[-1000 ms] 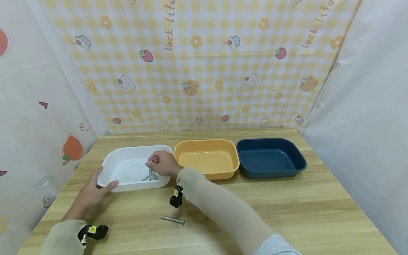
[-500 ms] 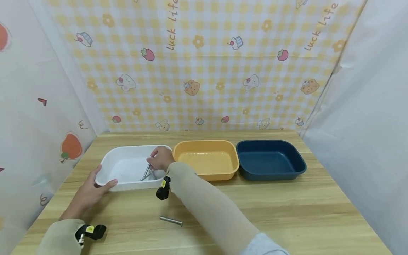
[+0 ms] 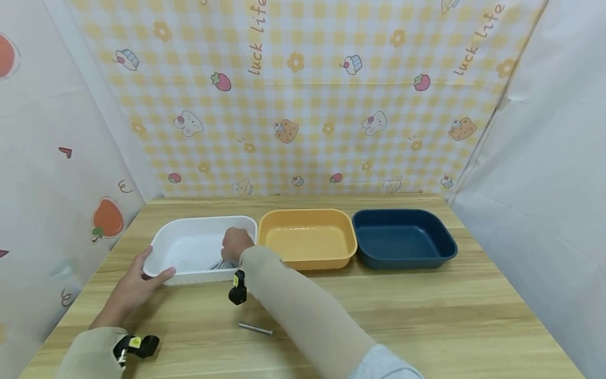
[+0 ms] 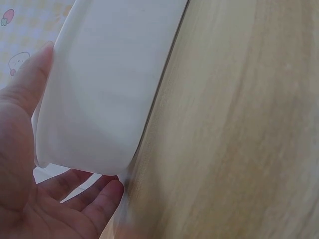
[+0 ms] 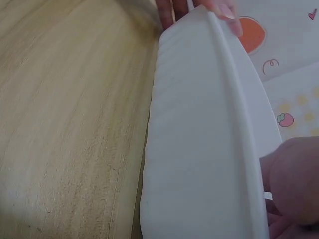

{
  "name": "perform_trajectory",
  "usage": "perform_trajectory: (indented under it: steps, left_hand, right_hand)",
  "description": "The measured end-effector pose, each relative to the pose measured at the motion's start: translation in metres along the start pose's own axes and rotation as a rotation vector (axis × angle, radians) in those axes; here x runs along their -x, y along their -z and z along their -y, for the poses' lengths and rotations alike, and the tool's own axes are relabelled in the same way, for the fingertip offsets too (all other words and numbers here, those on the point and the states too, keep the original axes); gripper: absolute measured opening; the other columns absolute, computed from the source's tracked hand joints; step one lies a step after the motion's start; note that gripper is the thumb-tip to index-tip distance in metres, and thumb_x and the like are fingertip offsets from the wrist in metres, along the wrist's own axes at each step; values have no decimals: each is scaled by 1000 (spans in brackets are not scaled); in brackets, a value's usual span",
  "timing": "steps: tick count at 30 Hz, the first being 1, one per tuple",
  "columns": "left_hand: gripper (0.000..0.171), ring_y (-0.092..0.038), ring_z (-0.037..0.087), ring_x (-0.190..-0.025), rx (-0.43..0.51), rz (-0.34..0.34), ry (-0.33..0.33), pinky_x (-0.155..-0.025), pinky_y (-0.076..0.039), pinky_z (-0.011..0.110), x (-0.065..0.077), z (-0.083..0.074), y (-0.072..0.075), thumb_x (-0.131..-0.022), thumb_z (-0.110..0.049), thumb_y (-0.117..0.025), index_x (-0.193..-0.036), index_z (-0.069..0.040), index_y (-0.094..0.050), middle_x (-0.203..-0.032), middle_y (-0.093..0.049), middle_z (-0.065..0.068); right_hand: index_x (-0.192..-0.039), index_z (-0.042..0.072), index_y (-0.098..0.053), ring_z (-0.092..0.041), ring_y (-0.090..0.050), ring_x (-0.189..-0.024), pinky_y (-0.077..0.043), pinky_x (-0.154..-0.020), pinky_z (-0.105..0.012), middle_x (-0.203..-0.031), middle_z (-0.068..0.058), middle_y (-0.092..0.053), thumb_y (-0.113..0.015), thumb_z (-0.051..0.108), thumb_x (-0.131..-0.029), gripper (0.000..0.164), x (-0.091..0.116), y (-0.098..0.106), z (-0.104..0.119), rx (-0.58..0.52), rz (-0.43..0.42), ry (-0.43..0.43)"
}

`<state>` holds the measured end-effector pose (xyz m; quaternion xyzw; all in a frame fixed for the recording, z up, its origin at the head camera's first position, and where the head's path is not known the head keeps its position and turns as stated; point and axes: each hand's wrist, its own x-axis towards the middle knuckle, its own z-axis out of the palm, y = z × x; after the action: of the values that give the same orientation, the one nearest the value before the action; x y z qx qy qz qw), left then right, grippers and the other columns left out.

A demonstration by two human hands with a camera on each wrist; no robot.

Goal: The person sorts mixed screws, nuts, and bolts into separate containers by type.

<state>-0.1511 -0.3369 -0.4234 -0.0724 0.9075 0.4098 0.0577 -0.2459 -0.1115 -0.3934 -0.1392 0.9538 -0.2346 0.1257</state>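
At the left stands a white plastic bin (image 3: 187, 247). My left hand (image 3: 134, 287) grips its near left corner, thumb over the rim; in the left wrist view that thumb lies along the rim and the fingers (image 4: 102, 201) bend around the corner. Reaching down inside the bin's right end is my right hand (image 3: 235, 245), back of the hand upward. Several metal bolts (image 3: 216, 265) lie in the bin just left of it. Its fingertips are hidden, so I cannot tell whether they hold a bolt. Another bolt (image 3: 255, 329) lies on the table in front.
A yellow bin (image 3: 307, 242) stands beside the white one, and a dark blue bin (image 3: 404, 242) stands to its right. All three line up toward the back of the wooden table (image 3: 402, 316). A checked, patterned sheet (image 3: 303, 105) hangs behind.
My right hand was over the white bin with a bolt slanting below its fingers; it has dropped lower into the bin, and that bolt no longer stands up in view. My left hand stays put.
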Motion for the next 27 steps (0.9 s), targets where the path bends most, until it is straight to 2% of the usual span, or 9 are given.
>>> perform_trajectory:
  steps: [4,6,8,10,13,14,19,24,27]
  left_hand:
    - [109,-4,62,-134,-4,-4,-3,-100,-12,75,0,0,-1,-91,-56,-58,-151,-3,15,-152,7,37]
    - [109,-4,62,-134,-5,-2,-2,-100,-12,75,0,0,-1,-91,-56,-58,-151,-3,15,-152,7,37]
    - [109,-4,62,-134,-7,-2,-3,-100,-13,75,0,0,-1,-91,-56,-58,-151,-3,15,-151,6,37]
    - [108,-4,62,-134,-10,-2,-3,-100,-13,75,0,0,0,-91,-56,-58,-151,-3,15,-151,6,38]
    - [108,-5,62,-134,-12,-2,-4,-99,-13,75,0,0,-1,-91,-56,-58,-151,-3,15,-151,6,38]
    - [108,-5,62,-134,-12,-2,-5,-100,-13,75,0,0,-1,-91,-56,-58,-151,-3,15,-151,6,38]
    - [107,-5,62,-134,-8,3,-4,-100,-13,75,0,-1,-1,-92,-56,-57,-151,-4,15,-151,6,38]
    - [108,-7,62,-133,-10,13,2,-100,-15,75,1,0,-1,-92,-56,-57,-151,-4,16,-151,5,39]
    - [108,-8,62,-133,-16,14,1,-99,-15,75,0,0,0,-92,-57,-56,-151,-4,16,-150,5,40]
  right_hand:
    - [-67,11,-61,-8,-47,-49,-39,-49,-21,-55,4,-51,-65,29,-93,33,3,0,0,47,56,6]
    - [-61,11,-54,-8,-41,-46,-36,-46,-21,-52,3,-44,-64,33,-94,41,5,1,0,42,70,18]
    - [-68,10,-60,-7,-46,-53,-41,-52,-19,-61,5,-54,-63,34,-94,36,9,5,0,32,70,37]
    - [-85,9,-69,-5,-56,-68,-47,-64,-18,-81,5,-66,-62,35,-94,28,12,7,-1,19,70,57]
    - [-115,11,-68,-7,-60,-96,-49,-83,-22,-112,4,-67,-62,35,-94,32,13,8,-2,-10,62,81]
    - [-118,12,-67,-8,-60,-101,-48,-85,-22,-114,4,-67,-61,35,-95,33,13,8,-3,-18,61,89]
    - [-115,13,-65,-8,-57,-97,-47,-83,-22,-109,4,-65,-57,31,-98,27,12,7,-6,-86,72,158]
    - [-122,13,-61,-8,-56,-109,-44,-91,-20,-120,3,-63,-46,20,-102,26,12,8,-8,-155,94,230]
    - [-124,14,-59,-8,-54,-114,-43,-94,-22,-123,2,-61,-45,20,-103,27,12,8,-8,-197,94,227]
